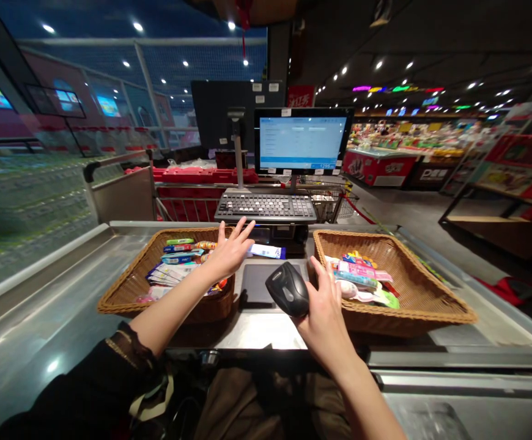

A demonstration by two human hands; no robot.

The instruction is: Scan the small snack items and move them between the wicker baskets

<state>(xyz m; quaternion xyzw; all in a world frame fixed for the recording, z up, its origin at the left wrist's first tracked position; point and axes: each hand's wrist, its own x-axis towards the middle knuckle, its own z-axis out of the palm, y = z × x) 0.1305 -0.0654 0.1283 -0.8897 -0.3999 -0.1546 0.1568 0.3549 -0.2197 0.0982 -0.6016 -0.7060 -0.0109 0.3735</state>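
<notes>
My right hand (325,321) is wrapped round a black handheld barcode scanner (287,289), its head tilted over the metal counter plate. My left hand (233,249) is stretched out just short of the keyboard (266,206), its fingers spread. A slim blue-and-white box (268,251) sticks out to the right from beneath its thumb side, and the palm hides the grip. Under my left forearm stands a wicker basket (123,287) with small packets and boxes. Right of the scanner, a second wicker basket (424,287) holds several colourful packaged goods.
A lit checkout monitor (300,143) rises behind the keyboard, beside the dark back of another screen (215,113). Metal counter edges (41,278) run along both sides. Beyond the counter are a shopping cart (183,201), a flat trolley handle (119,156) and a display rack (490,220).
</notes>
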